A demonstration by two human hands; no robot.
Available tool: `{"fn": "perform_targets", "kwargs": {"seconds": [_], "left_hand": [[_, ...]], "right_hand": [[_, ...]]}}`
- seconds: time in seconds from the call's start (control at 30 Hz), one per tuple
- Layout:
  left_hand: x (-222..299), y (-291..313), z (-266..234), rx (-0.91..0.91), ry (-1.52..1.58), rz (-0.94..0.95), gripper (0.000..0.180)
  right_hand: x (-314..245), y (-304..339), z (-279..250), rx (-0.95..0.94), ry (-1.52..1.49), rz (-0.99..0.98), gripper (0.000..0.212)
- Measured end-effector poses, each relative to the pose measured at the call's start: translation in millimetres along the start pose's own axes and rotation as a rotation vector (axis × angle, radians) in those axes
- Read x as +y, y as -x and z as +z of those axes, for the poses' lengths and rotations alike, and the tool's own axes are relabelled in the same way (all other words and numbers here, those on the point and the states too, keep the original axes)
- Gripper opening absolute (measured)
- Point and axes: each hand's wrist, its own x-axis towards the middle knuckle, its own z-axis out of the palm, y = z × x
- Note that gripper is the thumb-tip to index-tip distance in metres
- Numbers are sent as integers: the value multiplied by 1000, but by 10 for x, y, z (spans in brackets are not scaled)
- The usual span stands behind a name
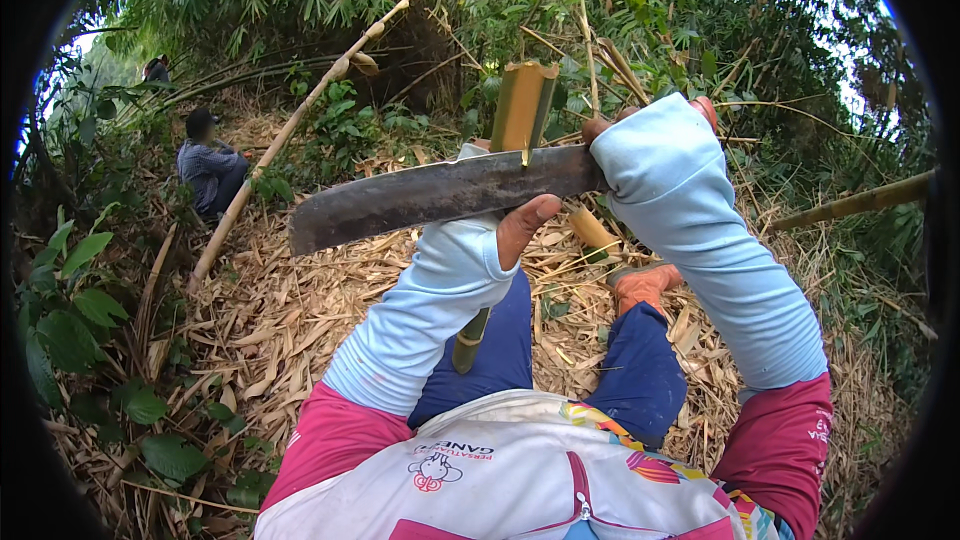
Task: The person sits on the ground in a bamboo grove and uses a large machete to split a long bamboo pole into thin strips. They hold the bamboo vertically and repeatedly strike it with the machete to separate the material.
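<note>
A machete (400,202) with a broad, dark, worn blade lies across the front of me, its tip pointing left. My right hand (655,135), mostly covered by a light blue sleeve, is closed at the blade's right end; the handle is hidden inside it. Behind the blade rises a split bamboo piece (520,105) with a pale, jagged top. My left hand (522,230) is wrapped round this bamboo below the blade, thumb showing and other fingers hidden. The bamboo's lower end comes out under my left forearm. The blade's edge meets the bamboo, with a small sliver beside it.
Dry bamboo leaves (290,325) cover the ground. A cut bamboo piece (592,228) shows beyond my orange boot (645,287). One long pole (300,120) leans at left, near a seated person (210,165). Another bamboo pole (860,202) juts in from the right. Green plants surround the spot.
</note>
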Motion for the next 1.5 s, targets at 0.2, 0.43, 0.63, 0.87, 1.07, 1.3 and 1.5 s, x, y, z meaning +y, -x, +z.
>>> {"fn": "perform_targets", "kwargs": {"seconds": [0.2, 0.43, 0.63, 0.87, 1.07, 1.3, 1.5], "left_hand": [[-53, -18, 62, 55, -104, -16, 46], [-15, -69, 138, 98, -279, -363, 47], [-1, -146, 93, -116, -484, -546, 43], [-294, -174, 45, 62, 55, -404, 55], [-469, -292, 127, 11, 103, -322, 59], [-549, -277, 154, -32, 115, -324, 57], [-429, -271, 239, -21, 192, -280, 61]], "right_hand": [[74, 11, 2, 2, 45, -5, 10], [214, -91, 14, -52, 90, 1, 18], [341, -167, 133, 0, 65, -28, 11], [1095, -422, 141, -106, -270, 684, 11], [3145, 59, 677, -104, -83, 774, 16], [1144, 665, 733, 140, -415, 650, 25], [467, 444, 615, -30, -268, 300, 9]]}}
